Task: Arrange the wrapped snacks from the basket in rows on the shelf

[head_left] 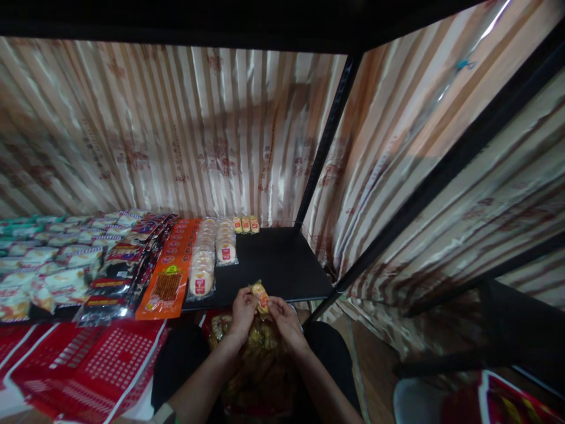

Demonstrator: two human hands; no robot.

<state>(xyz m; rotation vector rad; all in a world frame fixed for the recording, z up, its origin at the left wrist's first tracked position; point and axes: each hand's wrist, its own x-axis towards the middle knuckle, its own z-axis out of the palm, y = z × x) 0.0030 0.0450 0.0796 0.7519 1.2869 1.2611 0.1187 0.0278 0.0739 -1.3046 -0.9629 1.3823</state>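
Observation:
Between my two hands, just in front of the shelf edge, is a small yellow snack packet [260, 297] in clear wrapping. My left hand [244, 310] pinches its left side, and the fingers of my right hand [282, 316] close on its right side. Below my hands, between my knees, sits an open bag of similar yellow packets [258, 365], dim and partly covered by my forearms. On the black shelf [273, 265], 3 small yellow packets [246, 225] stand side by side at the back. Left of them are rows of round white wrapped cakes [202, 277].
Orange stick-snack bags [168, 277], dark packets [110, 282] and white packets [66, 282] fill the shelf's left part. Red bags [97, 365] lie below. Black metal posts [326, 141] rise at the right, before striped curtains [198, 129]. A red container [507, 400] stands lower right.

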